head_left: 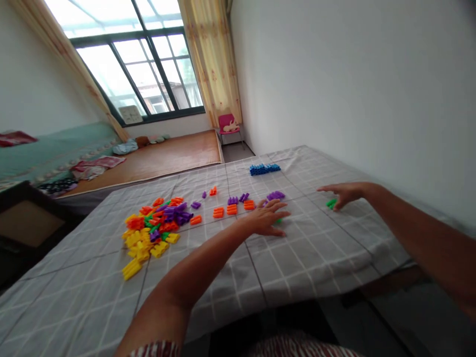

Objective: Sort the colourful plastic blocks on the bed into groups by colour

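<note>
In the head view, a grey checked cloth (305, 258) covers the table, whose right edge runs beside a white wall (334, 89). The left hand (266, 218) is over the middle of the surface, palm down, its fingers spread wide; a small green piece (279, 220) shows between its fingers, and whether they touch it is unclear. The right hand (345, 194) is nearer the right edge, with thumb and fingers wide apart and the thumb at a green cluster (330, 203) lying on the cloth; contact there cannot be told either. Just beyond the left hand lies a purple cluster (275, 196). To the left of that hand, a loose row of orange blocks (231, 209) runs toward the left part of the table, with small purple blocks (232, 200) just behind it. The row leads to a mixed heap (159, 218) of orange, purple, green and yellow pieces, the yellow pieces (139, 245) mostly on its side toward the near edge. A compact blue group (265, 169) sits close to the far edge, toward the far right corner. Past the far edge are a low platform (174, 153), a pink chair (227, 124) holding a soft toy (231, 127), and a window (148, 64) with yellow curtains (211, 59).
</note>
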### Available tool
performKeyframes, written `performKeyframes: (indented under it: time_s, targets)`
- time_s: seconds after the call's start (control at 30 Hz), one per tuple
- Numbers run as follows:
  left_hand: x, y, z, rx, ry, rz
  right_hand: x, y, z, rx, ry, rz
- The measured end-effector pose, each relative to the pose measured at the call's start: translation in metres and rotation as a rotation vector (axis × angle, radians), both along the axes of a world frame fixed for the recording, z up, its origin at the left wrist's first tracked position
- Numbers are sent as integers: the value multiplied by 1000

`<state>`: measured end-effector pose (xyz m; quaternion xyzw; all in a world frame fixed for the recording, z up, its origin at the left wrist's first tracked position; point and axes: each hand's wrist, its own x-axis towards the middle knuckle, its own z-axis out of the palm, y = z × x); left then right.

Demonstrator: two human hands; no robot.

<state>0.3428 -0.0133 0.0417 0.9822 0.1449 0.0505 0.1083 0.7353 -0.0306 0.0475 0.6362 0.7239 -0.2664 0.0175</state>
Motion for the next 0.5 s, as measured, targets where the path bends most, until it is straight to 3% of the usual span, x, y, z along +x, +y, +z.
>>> performKeyframes:
  time_s: [0.13, 0.27, 0.4, 0.5]
  targets:
    - [34, 23, -9, 5, 28, 103, -8, 4, -11, -2, 46, 1]
    - [35, 51, -11, 27, 46, 259, -59, 37, -19, 43, 203, 66]
    - [-2, 73, -9, 103, 37, 455, -144, 73, -23, 194, 510, 93]
    - [-50, 85, -2, 120, 72, 667, -182, 104, -13, 250, 726, 215]
